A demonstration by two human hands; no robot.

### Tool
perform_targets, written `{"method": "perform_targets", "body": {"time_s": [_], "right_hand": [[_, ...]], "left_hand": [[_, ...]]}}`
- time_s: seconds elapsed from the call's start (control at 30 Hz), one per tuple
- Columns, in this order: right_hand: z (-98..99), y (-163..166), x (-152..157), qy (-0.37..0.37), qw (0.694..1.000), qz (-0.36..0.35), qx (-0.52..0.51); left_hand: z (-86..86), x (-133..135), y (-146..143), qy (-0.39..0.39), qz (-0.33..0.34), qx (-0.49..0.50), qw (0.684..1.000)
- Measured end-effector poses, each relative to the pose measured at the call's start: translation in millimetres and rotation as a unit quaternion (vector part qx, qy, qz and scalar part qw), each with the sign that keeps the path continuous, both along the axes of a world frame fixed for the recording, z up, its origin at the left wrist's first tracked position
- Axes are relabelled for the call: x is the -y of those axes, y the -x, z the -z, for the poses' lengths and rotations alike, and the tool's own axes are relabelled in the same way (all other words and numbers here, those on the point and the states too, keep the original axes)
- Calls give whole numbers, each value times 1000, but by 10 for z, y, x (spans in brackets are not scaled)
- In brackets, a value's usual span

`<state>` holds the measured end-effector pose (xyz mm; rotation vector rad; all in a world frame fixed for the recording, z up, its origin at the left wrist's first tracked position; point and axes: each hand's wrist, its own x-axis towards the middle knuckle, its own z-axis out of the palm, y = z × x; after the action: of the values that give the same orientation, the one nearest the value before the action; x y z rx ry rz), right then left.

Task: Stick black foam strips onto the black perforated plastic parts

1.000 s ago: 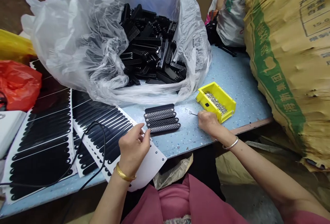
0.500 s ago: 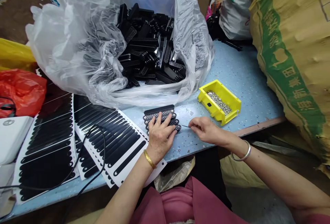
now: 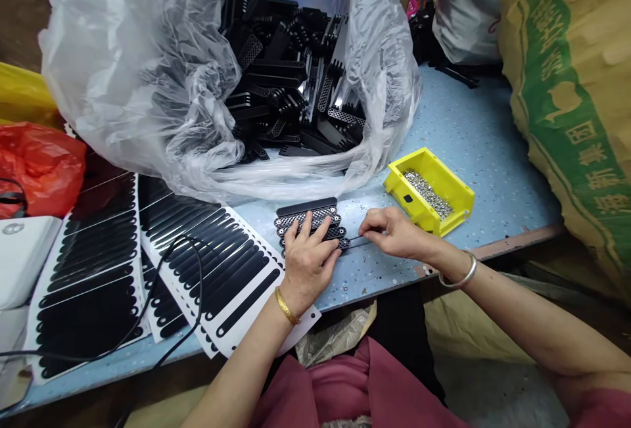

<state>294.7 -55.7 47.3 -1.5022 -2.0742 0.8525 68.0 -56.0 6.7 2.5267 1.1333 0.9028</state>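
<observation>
The bars [image 3: 315,206] lie side by side in a close row on the tabletop [image 3: 473,145], near the middle of its front edge. They are black with rounded ends; the farthest shows a smooth face, while those nearer the front edge carry a pale criss-cross lattice and small round marks at their ends. The left hand [image 3: 309,262] rests palm down over them, fingers spread and not closed, hiding part of the row. The right hand [image 3: 394,234] pinches a thin dark rod [image 3: 357,238] between thumb and fingers, its tip at the right end of the nearest bars; whether it goes in cannot be told.

Printed sheets [image 3: 207,263] hem the row on the left, reaching past the front edge, and a clear bag [image 3: 133,86] of black parts bounds it behind. To the right, a strip of tabletop runs to the yellow bin [image 3: 419,216] of metal bits [image 3: 428,192], just beside the right hand. More open surface stretches behind the bin, up to the sack [image 3: 582,119] along the right side.
</observation>
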Motion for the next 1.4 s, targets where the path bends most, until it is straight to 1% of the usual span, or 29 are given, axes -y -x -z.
{"method": "perform_targets", "body": {"time_s": [0.13,0.27,0.33,0.5,0.57,0.73,0.9,1.0,1.07,1.13,1.2,1.27,1.3,1.37,1.4], "right_hand": [[-13,-5,-52,21,999,-25,3],[7,-8,-150,83,996,-38,-6],[30,1,-202,114,992,-47,-26],[93,40,-269,155,982,-62,-91],[115,49,-266,162,980,-56,-106],[170,72,-209,139,981,-11,-133],[195,131,-144,133,981,3,-138],[176,103,-96,107,986,21,-126],[180,33,-46,79,990,55,-101],[215,-60,18,33,991,119,-41],[265,-148,93,-23,984,173,43],[292,-197,169,-71,973,189,111],[285,-197,205,-91,969,190,128],[222,-140,274,-131,963,204,120],[171,-82,306,-144,962,214,94]], "left_hand": [[-7,1,-2,1,-1,-3,1000],[-22,9,-12,8,-5,1,1000],[-32,18,-20,13,-6,3,1000],[-55,44,-37,23,-8,-8,1000],[-59,50,-42,21,-10,-11,1000],[-52,50,-49,18,-10,-9,1000],[-54,46,-76,14,-15,-12,1000],[-63,48,-101,15,-15,-6,1000],[-67,51,-111,23,-19,7,1000],[-70,49,-107,35,-25,27,999],[-80,44,-85,43,-26,53,997],[-104,34,-49,49,-21,81,995],[-124,30,-28,54,-16,97,994],[-177,25,13,69,-9,134,989],[-209,26,29,80,-7,153,985]]}}
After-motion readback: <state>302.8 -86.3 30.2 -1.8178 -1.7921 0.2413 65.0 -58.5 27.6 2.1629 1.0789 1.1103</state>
